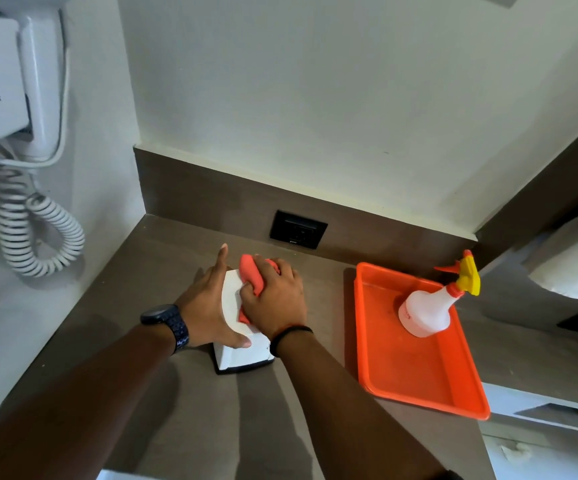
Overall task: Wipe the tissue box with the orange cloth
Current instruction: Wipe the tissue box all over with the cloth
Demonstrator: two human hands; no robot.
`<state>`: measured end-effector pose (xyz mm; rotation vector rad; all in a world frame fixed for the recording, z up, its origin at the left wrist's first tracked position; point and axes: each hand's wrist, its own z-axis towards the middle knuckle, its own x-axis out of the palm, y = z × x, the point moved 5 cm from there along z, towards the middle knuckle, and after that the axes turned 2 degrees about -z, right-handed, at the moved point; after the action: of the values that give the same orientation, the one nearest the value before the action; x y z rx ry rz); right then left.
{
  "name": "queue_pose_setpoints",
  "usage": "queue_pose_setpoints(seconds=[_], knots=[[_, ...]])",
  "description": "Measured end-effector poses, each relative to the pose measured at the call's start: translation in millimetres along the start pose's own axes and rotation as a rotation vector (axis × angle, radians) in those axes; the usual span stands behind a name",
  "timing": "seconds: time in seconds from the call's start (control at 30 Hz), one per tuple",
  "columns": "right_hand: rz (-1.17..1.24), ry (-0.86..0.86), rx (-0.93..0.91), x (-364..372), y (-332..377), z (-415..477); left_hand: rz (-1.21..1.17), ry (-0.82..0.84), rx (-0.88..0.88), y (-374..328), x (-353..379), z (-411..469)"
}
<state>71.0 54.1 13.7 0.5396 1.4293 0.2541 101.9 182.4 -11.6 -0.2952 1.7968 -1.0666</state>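
A white tissue box (242,355) with a dark base stands on the brown counter (163,271), near its middle. My right hand (275,303) presses a bunched orange cloth (251,273) down on the box's top. My left hand (208,303) lies against the box's left side, thumb on its top near the front edge and index finger stretched out toward the wall. Most of the box's top is hidden under both hands.
An orange tray (415,372) lies to the right with a white spray bottle (426,310), yellow-triggered, standing in it. A black wall socket (298,229) sits behind the box. A white hair dryer (10,88) with coiled cord hangs on the left wall.
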Motion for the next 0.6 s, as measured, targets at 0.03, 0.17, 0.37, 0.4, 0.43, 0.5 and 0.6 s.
queue_pose_setpoints(seconds=[0.03, 0.17, 0.37, 0.4, 0.43, 0.5, 0.6], knots=[[0.002, -0.009, 0.009, 0.9, 4.8, 1.8, 0.006, -0.009, -0.009, -0.7, 0.6, 0.1], [-0.035, -0.043, -0.088, 5.1, 21.7, -7.9, 0.003, -0.065, -0.012, -0.7, -1.2, -2.7], [-0.032, 0.003, -0.145, -1.0, -3.8, -11.5, 0.022, -0.048, -0.022, -1.8, 0.6, -2.0], [-0.014, 0.013, -0.119, -1.8, -7.1, -8.0, 0.018, -0.048, -0.026, -2.2, 0.4, -1.6], [0.002, 0.022, -0.084, -2.2, -9.0, -3.7, 0.015, -0.050, -0.033, -2.6, 0.0, -1.8], [0.026, 0.022, -0.021, -1.6, -6.6, 5.8, 0.022, -0.060, -0.048, -4.0, -0.4, -1.8], [0.048, 0.005, -0.005, 3.6, 7.9, 11.7, 0.017, -0.078, -0.058, -4.8, 1.3, -2.0]])
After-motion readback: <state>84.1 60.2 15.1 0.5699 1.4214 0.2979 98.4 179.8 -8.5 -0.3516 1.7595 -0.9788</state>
